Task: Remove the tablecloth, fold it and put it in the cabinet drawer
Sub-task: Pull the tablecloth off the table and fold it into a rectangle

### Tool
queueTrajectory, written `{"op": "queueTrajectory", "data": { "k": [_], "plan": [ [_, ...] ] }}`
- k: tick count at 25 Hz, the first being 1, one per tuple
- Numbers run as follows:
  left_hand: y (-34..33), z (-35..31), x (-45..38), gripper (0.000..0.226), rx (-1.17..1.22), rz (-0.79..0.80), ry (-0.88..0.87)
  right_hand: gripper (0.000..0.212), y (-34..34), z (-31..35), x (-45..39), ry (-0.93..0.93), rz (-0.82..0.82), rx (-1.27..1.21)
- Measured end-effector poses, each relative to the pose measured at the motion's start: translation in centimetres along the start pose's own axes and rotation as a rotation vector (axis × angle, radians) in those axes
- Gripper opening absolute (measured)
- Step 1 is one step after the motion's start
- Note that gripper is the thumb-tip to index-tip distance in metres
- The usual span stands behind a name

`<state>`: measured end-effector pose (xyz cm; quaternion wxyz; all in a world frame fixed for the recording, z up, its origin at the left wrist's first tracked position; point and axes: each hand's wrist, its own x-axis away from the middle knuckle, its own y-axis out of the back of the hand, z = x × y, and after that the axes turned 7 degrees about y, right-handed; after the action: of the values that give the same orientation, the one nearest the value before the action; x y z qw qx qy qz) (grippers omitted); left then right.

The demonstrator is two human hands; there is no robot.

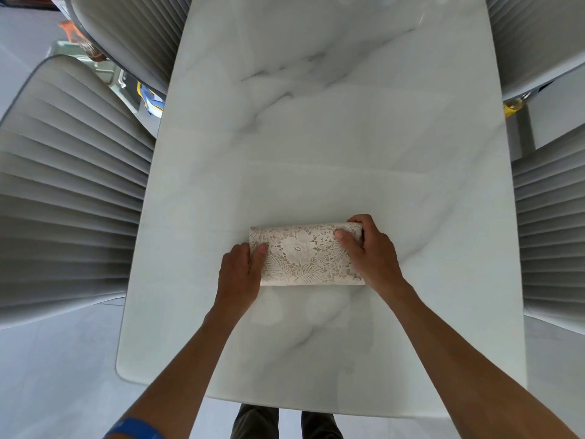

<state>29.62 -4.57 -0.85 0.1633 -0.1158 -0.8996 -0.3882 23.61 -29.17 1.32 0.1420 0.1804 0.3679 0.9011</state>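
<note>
— Lace, was it? What lay on the table (316, 137)?

— Cream lace with a cut-out flower and leaf pattern. The tablecloth (305, 256) was already folded down to a small, thick oblong, lying flat on the pale marble-look top near the person's end, with ribbed chairs (69, 191) pushed in along both sides.

— Start at the left. What was that hand doing?

— The left hand (240, 274) sat at the bundle's left short end, its thumb on top of the lace and its fingers curled round the edge. It was closed on the cloth, though I could not see the fingers underneath.

— And the middle?

— Bare of hands. The big flower showed there, and the layers looked even, the near long edge straight and neat.

— The right?

— The right hand (368, 248) gripped the far right corner, fingers wrapped over the far edge and thumb pressed on top, so it too was clamped on the tablecloth.

— How would it handle, do you think?

— Light and soft, I judged, with no stiffness of its own. Lifted by one end it would likely sag and the folds slide open. The openwork could also snag on a fingernail. Taking both short ends, pinching all layers together, seemed the safest hold for carrying it.

— Any cabinet drawer in sight?

— None that I could see.
</note>
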Motion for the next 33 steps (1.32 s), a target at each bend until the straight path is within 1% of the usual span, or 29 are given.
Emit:
{"op": "queueTrajectory", "data": {
  "k": [1, 2, 3, 4, 5, 6, 7, 8, 9, 10, 11, 12, 14, 17, 20, 23, 26, 27, 28, 29, 31, 32, 33],
  "plan": [
    [-0.2, -0.3, -0.2, 0.039, -0.042, -0.006, 0.008, 0.046, -0.2, 0.4, -0.1, -0.031, -0.055, 0.108],
    [-0.3, -0.5, -0.5, 0.04, -0.079, -0.019, 0.014, 0.049, -0.6, 0.7, -0.1, 0.0, -0.141, 0.24],
    [-0.4, -0.6, -0.6, 0.039, -0.103, -0.031, 0.023, 0.048, -1.2, 1.3, 0.1, 0.109, -0.224, 0.357],
    [-0.3, -0.7, -0.6, 0.037, -0.101, -0.044, 0.036, 0.044, -2.1, 1.9, 0.5, 0.283, -0.267, 0.438],
    [-0.3, -1.1, -0.3, 0.033, -0.07, -0.057, 0.046, 0.042, -3.2, 2.4, 1.2, 0.454, -0.241, 0.489],
    [-0.3, -1.6, 0.1, 0.028, -0.061, -0.08, 0.04, 0.043, -4.3, 2.5, 1.8, 0.565, -0.163, 0.53],
    [-0.6, -1.9, 0.4, 0.028, -0.131, -0.131, -0.029, 0.045, -5.2, 2.4, 2.2, 0.591, -0.077, 0.564],
    [-0.9, -2.2, 0.6, 0.036, -0.276, -0.182, -0.156, 0.048, -5.7, 2.1, 2.4, 0.56, -0.012, 0.59],
    [-1.4, -2.3, 0.5, 0.043, -0.435, -0.186, -0.317, 0.05, -6.1, 1.6, 2.3, 0.517, 0.016, 0.606],
    [-1.8, -2.3, 0.1, 0.049, -0.569, -0.129, -0.453, 0.052, -6.3, 1.1, 2.2, 0.49, 0.025, 0.619],
    [-1.9, -2.3, -0.4, 0.052, -0.657, -0.048, -0.53, 0.055, -6.5, 0.6, 2.2, 0.482, 0.031, 0.631],
    [-2.0, -2.0, -0.9, 0.056, -0.703, 0.007, -0.555, 0.057, -6.6, 0.2, 2.3, 0.485, 0.039, 0.637],
    [-2.3, -0.8, -1.6, 0.059, -0.74, 0.045, -0.531, 0.06, -7.0, -0.3, 2.3, 0.506, 0.025, 0.642],
    [-3.0, 0.1, -2.1, 0.061, -0.749, 0.036, -0.525, 0.061, -7.7, -0.8, 2.3, 0.521, -0.02, 0.638],
    [-3.5, 0.2, -2.8, 0.062, -0.746, 0.052, -0.516, 0.062, -8.0, -1.2, 1.7, 0.532, -0.027, 0.646],
    [-3.1, 0.0, -2.9, 0.061, -0.732, 0.119, -0.482, 0.061, -7.7, -0.5, 1.7, 0.513, 0.021, 0.634],
    [-2.1, -1.4, -3.2, 0.06, -0.711, 0.266, -0.468, 0.061, -6.4, 1.2, 1.3, 0.402, 0.145, 0.637],
    [-1.5, -1.9, -3.1, 0.062, -0.702, 0.269, -0.435, 0.063, -5.7, 2.1, 0.9, 0.365, 0.193, 0.651],
    [-0.8, -2.2, -2.8, 0.065, -0.661, 0.225, -0.348, 0.066, -4.9, 2.8, 0.0, 0.334, 0.239, 0.667],
    [-0.2, -2.3, -2.1, 0.07, -0.569, 0.136, -0.209, 0.067, -4.3, 3.4, -1.1, 0.301, 0.283, 0.67],
    [0.6, -1.8, 0.8, 0.07, -0.298, -0.063, 0.128, 0.068, -3.3, 4.4, -2.7, 0.213, 0.329, 0.652],
    [0.5, -1.3, 2.7, 0.065, -0.124, -0.087, 0.288, 0.069, -3.2, 4.5, -3.0, 0.172, 0.333, 0.652],
    [0.1, -1.1, 4.6, 0.06, 0.078, -0.045, 0.447, 0.073, -3.2, 4.7, -2.7, 0.126, 0.345, 0.654]
  ]
}}
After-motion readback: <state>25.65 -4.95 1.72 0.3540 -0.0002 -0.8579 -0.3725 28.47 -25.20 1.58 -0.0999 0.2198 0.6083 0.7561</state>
